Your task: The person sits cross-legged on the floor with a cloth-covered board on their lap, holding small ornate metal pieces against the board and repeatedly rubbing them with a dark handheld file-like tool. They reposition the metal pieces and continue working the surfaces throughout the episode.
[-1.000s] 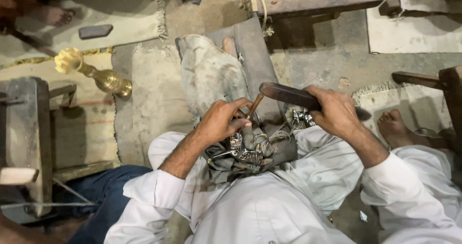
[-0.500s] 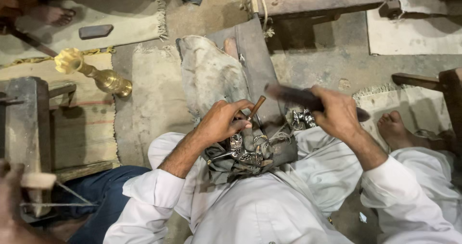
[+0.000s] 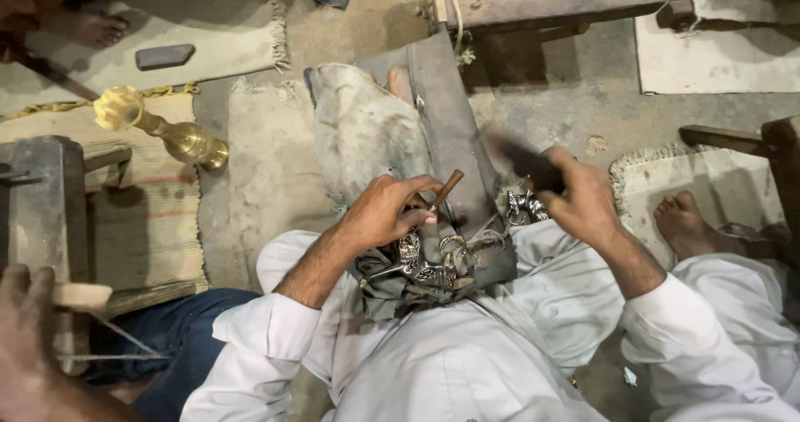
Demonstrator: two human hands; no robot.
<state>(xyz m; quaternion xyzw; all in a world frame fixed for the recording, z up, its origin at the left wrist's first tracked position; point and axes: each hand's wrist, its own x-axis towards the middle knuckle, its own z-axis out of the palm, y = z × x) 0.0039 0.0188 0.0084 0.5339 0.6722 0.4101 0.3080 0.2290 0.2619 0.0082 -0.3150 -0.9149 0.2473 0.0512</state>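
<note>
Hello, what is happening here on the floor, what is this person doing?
A person sits on the floor with ornate metal pieces heaped on a dark cloth in the lap. The left hand holds a thin punch-like tool on the metalwork. The right hand grips a dark, blurred hammer-like tool above it. A brass vase lies on a mat nearby.

Around the metal piece [image 3: 425, 259] in your lap you have little room: your left hand [image 3: 387, 214] crowds it from one side, your right hand [image 3: 583, 197] from the other. Beyond it a cloth-covered block [image 3: 375, 130] blocks the way. Left of that block, bare floor [image 3: 267, 164] lies open up to the brass vase [image 3: 167, 130].
</note>
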